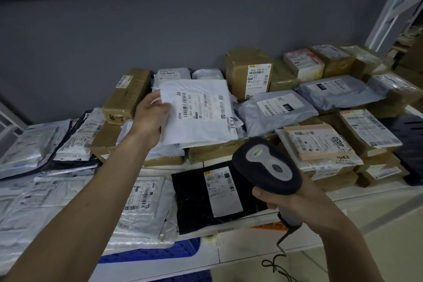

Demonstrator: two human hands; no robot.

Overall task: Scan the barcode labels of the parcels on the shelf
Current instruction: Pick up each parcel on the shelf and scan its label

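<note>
On the shelf [343, 194] in front of this person, parcels are heaped from wall to front edge, most turned label-up, which looks deliberate: every barcode can be reached without digging. The left hand [152, 113] has its grip closed on the left edge of a white mailer [201, 112], thumb on the face and fingers curled behind, tipping the flat bag up so its printed label [203, 104] faces the person. That tilt seems meant to present the barcode squarely and keep glare off the plastic. The mailer's far edge appears to rest on the brown boxes [212, 150] under it, though I cannot be sure it touches.

The right hand [288, 197] is wrapped around the handle of a dark barcode scanner [266, 165], its cable [278, 256] trailing down past the shelf front. The scanner's head sits below and to the right of the lifted mailer, near it but apart, its nose towards the back of the shelf. Whether a finger is on the trigger is hidden.

So the label being worked lies just right of the left thumb, above and left of the scanner head. I would judge the step in hand as lining the scanner up on that label. A black mailer [212, 197] with its own white label lies flat directly below, between the two arms, and a grey mailer [274, 110] lies just to the right.
</note>
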